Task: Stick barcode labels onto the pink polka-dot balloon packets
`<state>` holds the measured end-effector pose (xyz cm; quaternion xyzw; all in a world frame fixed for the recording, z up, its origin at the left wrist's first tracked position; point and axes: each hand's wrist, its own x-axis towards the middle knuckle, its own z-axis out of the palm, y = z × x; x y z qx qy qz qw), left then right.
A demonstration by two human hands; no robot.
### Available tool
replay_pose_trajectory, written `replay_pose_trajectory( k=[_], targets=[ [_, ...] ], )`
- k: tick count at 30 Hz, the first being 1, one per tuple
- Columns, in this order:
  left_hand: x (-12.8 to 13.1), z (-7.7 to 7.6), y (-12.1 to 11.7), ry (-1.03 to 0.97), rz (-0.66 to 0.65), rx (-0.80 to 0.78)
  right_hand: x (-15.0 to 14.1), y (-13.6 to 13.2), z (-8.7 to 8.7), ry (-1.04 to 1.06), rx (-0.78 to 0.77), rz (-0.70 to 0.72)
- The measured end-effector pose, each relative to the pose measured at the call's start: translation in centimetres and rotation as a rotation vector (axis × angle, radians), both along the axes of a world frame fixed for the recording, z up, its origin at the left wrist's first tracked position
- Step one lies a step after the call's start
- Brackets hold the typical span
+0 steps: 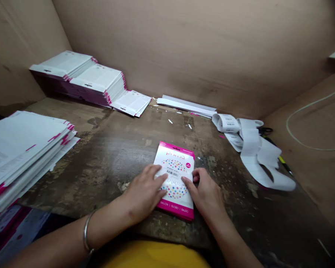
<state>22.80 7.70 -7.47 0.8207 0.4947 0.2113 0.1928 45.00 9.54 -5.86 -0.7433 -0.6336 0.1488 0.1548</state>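
Note:
A white and pink balloon packet (174, 165) with coloured dots and a barcode lies flat on the worn wooden table (114, 156). My left hand (145, 193) lies across the packet's left side, its fingers spread over the front. My right hand (206, 191) holds the right edge, with the thumb on the front. Together they hide the packet's middle. A metal bangle (86, 236) circles my left wrist.
Several stacks of white and pink packets stand at the left (16, 149) and back left (80, 74). A long strip of white labels (254, 149) lies at the right, beside black-handled scissors (265, 131) and a pen (281, 160). Cardboard walls (201, 48) surround the table.

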Motion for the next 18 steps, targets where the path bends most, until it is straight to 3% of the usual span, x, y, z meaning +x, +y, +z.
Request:
replay_pose_trajectory(
  k=[5, 9, 11, 14, 16, 18],
  targets=[
    [-0.4, 0.7, 2.4, -0.568, 0.438, -0.486, -0.8, -0.6, -0.1, 0.092, 0.055, 0.053],
    [1.0, 1.4, 3.9, -0.823, 0.452, -0.668, -0.8, -0.8, -0.4, 0.199, 0.100, 0.089],
    [1.6, 2.4, 3.4, -0.889, 0.393, -0.664, -1.1, -1.2, -0.3, 0.342, 0.130, 0.075],
    [1.4, 4.9, 0.8, -1.097, 0.204, -0.554, -1.5, -2.3, 0.7, 0.752, 0.095, 0.114],
    [0.5, 6.5, -1.5, -1.128, 0.082, -0.347, -1.7, -2.9, 1.9, 0.910, 0.101, 0.185],
    [-0.9, 7.6, -3.5, -1.009, 0.085, -0.101, -2.0, -3.3, 2.9, 0.867, 0.187, 0.275]
  ],
)
